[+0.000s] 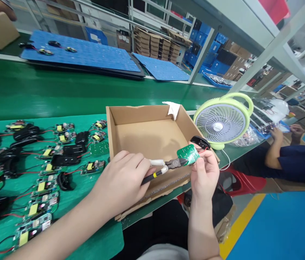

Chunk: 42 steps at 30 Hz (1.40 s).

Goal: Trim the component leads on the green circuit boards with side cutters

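Observation:
My left hand [127,177] is closed round the handles of a pair of diagonal cutters [174,163], white on one grip and black with a yellow band on the other. The cutter jaws touch the face of a green circuit board [188,154]. My right hand [205,173] pinches that board by its right edge. A black plastic housing [200,142] is beside the board, near my right fingertips, with a thin red wire between them. Both hands are above an open cardboard box [144,133].
Several circuit boards wired to black housings [40,186] cover the green mat on the left. A light-green fan [219,122] stands right of the box. Blue sheets [87,56] lie on the far ledge. At the right, another person [298,162] works with both hands.

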{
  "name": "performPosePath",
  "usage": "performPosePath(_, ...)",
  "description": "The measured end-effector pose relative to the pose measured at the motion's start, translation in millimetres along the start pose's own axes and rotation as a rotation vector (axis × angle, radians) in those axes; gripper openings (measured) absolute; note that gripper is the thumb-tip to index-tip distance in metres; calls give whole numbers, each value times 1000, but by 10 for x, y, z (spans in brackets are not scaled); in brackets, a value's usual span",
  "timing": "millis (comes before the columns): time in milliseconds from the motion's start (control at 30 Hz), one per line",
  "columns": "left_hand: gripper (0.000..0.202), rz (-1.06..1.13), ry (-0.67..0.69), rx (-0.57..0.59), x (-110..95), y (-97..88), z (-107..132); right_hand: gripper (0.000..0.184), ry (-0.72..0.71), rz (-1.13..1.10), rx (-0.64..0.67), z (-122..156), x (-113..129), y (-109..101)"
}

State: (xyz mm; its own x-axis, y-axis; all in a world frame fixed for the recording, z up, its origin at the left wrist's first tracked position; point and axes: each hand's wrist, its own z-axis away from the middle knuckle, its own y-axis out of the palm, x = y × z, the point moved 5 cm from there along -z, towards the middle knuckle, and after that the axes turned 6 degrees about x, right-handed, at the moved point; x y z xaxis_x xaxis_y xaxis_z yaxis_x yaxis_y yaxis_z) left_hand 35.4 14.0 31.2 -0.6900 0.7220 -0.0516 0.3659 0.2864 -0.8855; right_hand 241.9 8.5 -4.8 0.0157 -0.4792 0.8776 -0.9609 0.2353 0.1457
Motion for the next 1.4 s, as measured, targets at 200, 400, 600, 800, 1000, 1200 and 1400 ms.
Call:
performPosePath(200, 12, -34, -6, 60, 0, 21, -6, 13, -18, -8, -4, 1, 1, 3)
performPosePath(400, 12, -45, -2, 89, 0, 38, -4, 18, 3, 24, -24, 6, -3, -7)
performPosePath(600, 14, -42, 20, 66, -16, 32, 1, 19, 5, 46, -36, 7, -17, -26)
performPosePath(800, 11, -46, 7, 51, -9, 9, -8, 17, -7, 16, -45, 3, -24, -30)
performPosePath(1000, 14, -26, 0, 58, -8, 27, -4, 14, -34, -39, -82, 16, -53, -76)
performPosePath(1200, 12, 9, 11, 75, -1, 41, -3, 19, -51, -20, -85, 10, -49, -78)
performPosePath(1400, 9, 10, 26, 68, -3, 40, -5, 17, -64, -34, -59, 3, -41, -59)
